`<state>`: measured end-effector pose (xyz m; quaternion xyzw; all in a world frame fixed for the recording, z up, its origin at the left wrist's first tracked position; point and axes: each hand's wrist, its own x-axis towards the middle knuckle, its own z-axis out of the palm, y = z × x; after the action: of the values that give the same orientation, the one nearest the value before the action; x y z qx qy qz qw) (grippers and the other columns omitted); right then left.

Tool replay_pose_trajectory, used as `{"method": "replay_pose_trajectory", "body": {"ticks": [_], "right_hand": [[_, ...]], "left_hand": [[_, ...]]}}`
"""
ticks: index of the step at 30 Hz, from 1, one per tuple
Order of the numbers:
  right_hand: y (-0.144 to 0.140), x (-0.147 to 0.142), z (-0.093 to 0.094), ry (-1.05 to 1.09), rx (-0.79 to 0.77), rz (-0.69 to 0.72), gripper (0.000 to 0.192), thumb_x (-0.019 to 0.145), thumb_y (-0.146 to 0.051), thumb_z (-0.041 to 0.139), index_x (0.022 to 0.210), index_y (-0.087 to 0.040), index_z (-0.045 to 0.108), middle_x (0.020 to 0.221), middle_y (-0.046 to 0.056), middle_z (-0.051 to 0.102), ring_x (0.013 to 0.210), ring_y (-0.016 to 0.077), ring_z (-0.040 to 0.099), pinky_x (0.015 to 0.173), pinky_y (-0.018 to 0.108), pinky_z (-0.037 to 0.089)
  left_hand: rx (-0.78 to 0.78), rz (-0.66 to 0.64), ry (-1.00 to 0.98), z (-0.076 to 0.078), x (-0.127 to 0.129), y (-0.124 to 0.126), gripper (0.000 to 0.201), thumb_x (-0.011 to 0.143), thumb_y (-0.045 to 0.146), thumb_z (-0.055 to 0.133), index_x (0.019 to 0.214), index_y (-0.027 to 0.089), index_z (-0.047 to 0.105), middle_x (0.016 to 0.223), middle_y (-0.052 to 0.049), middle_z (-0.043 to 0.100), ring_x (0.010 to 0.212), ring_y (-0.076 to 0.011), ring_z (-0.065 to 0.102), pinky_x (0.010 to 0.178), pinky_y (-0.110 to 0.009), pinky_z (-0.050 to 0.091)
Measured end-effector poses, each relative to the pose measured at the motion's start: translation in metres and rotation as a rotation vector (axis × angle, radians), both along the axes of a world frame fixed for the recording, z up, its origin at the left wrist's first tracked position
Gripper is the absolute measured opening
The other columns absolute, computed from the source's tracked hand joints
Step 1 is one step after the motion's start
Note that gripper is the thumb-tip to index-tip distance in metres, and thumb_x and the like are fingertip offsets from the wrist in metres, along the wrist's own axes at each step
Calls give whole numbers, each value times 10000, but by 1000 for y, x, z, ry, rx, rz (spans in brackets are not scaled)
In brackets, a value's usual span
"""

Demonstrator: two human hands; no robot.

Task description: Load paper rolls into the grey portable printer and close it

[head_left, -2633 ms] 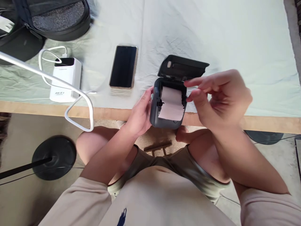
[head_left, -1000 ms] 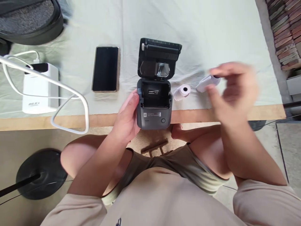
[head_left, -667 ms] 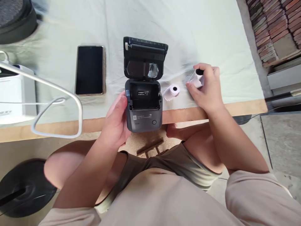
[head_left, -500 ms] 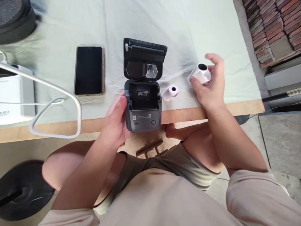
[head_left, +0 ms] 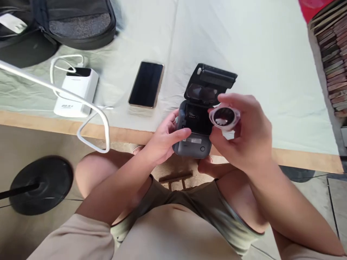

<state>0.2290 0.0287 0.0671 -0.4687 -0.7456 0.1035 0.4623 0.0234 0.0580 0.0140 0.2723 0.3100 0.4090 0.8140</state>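
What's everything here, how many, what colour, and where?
Table: one, pale green, upper half.
Printer: one, dark grey, centre.
Roll: one, white, printer's right side.
White bit: one, below roll, unclear.
Phone: one, black, left of printer.
Power bank: one, white, left of phone.
Cable: count unclear, white, by power bank.
Case: one, black, top left.
Plug: one, white, at case.
Bases: two, black, floor.
Frame: one, brown, below printer.
Bricks: many, reddish, far right.
Red thing: one, top right.
Shirt: one, beige, bottom.
Shorts: one, olive, bottom.
Legs: two, bare, bottom.
Left hand: one, bare, on printer.
Right hand: one, bare, around roll.
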Motion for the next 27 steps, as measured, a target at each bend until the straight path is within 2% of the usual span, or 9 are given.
{"method": "replay_pose_trajectory", "body": {"ticks": [4, 9, 14, 16, 18, 21, 23, 25, 27], "right_hand": [[4, -1, -2, -182, -44, -47, 744, 881, -74, 663, 1548, -394, 592, 1332, 33, 863, 1138, 307, 875, 948, 469, 719], [8, 5, -10, -255, 0, -29, 703, 862, -98, 656, 1518, -349, 647, 1273, 22, 896, 1064, 300, 882, 889, 449, 713], [4, 4, -8, -240, 133, 45, 361, 936, -86, 673, 1192, -333, 737, 1006, -31, 895, 885, 243, 878, 909, 434, 662], [-1, 3, -7, -226, 123, 98, 272, 965, -80, 674, 1082, -321, 722, 981, -43, 897, 945, 243, 901, 921, 434, 655], [-7, 2, -7, -234, 119, 154, 199, 1000, -131, 694, 1070, -318, 707, 1004, -39, 909, 1043, 268, 912, 927, 456, 657], [-11, 4, -7, -226, 122, 197, 73, 1033, -316, 748, 1097, -336, 718, 1025, -1, 912, 1117, 333, 897, 909, 528, 673], [-5, 7, -5, -103, 131, 123, 98, 1028, -369, 749, 1125, -360, 741, 1033, 24, 888, 1126, 350, 874, 917, 568, 686], [7, 13, -3, 50, 105, 2, 249, 1009, -375, 751, 1258, -387, 747, 1251, 53, 857, 1241, 342, 832, 966, 566, 685], [21, 18, -1, 128, 26, -36, 430, 1013, -424, 755, 1440, -421, 702, 1480, 63, 776, 1410, 333, 760, 1073, 548, 665]], "left_hand": [[33, 3, 11, 3, -1, -1, 718, 740, 329, 1079, 1350, 257, 707, 1101, -32, 835, 1002, -253, 837, 835, -324, 666], [22, 5, 26, 5, 0, -2, 764, 716, 298, 1080, 1372, 258, 691, 1205, -51, 852, 1200, -300, 832, 915, -327, 672], [21, 10, 2, 2, -1, -1, 693, 759, 359, 1083, 1326, 247, 702, 1109, -34, 847, 1044, -236, 844, 861, -290, 659], [16, 6, -6, 0, -2, 0, 710, 795, 470, 1063, 1352, 239, 689, 1113, -56, 849, 1005, -249, 845, 851, -318, 656], [24, 2, -10, 0, -2, 0, 727, 790, 544, 1058, 1333, 236, 686, 1105, -66, 846, 970, -256, 838, 835, -338, 649], [29, -1, 8, 1, -3, 0, 669, 731, 410, 1100, 1239, 244, 699, 1032, -23, 824, 905, -211, 799, 813, -317, 631], [34, 10, 13, 2, -2, -1, 649, 685, 298, 1105, 1199, 248, 710, 988, 7, 803, 877, -181, 769, 796, -294, 618], [46, 18, 8, 3, -1, -1, 633, 666, 260, 1096, 1174, 244, 718, 973, 16, 792, 858, -166, 748, 775, -282, 604], [47, 19, 9, 4, -1, -1, 619, 652, 242, 1091, 1146, 234, 719, 970, 15, 788, 852, -164, 740, 772, -284, 596]]}}
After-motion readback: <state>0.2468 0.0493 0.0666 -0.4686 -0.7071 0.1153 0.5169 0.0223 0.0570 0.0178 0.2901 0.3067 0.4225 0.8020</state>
